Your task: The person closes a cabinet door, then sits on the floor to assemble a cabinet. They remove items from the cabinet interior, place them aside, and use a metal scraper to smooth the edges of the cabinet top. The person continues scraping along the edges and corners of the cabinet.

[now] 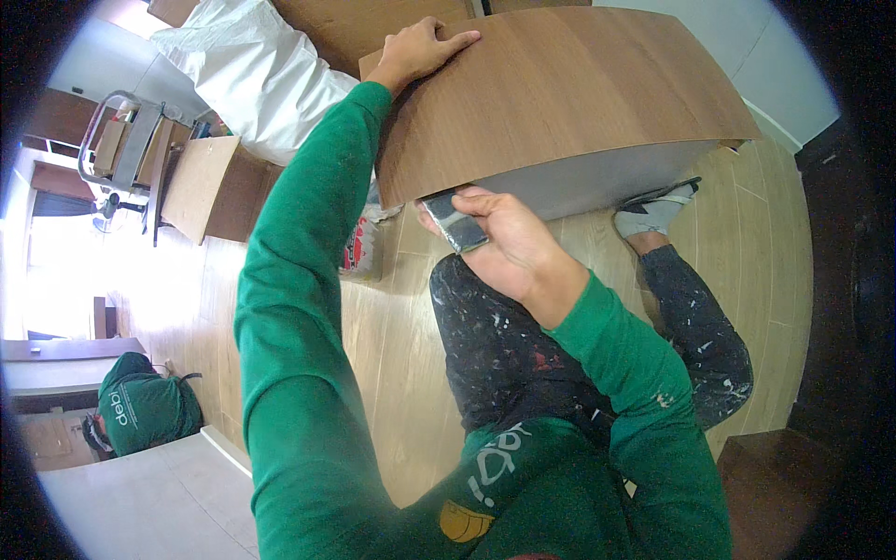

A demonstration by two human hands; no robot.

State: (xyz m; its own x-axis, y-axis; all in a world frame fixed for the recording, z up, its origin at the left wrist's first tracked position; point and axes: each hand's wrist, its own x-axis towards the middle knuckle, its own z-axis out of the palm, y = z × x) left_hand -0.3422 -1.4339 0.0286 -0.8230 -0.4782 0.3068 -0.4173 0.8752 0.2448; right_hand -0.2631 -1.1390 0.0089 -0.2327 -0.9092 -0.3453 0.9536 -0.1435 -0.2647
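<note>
A wood-grain panel [560, 89] with a curved look spans the upper middle, its pale grey side [597, 177] showing below. My left hand [420, 54] lies on the panel's upper left corner, thumb stretched out across the surface and fingers apart. Under the panel's lower left corner, my right hand [523, 247] is closed, palm up, around a dark flat rectangular piece [457, 224] with a lighter band and a shiny edge. Its exact kind is unclear. The piece is close to the panel's lower edge; whether they touch cannot be made out.
A white sack-like cover [261, 75] and a printed bag [362, 250] are on the left. Farther off are a cardboard-coloured board [201, 187], a metal-framed cart [126, 140] and a person in green [149, 406] bending down. My shoe [653, 210] rests beside the panel.
</note>
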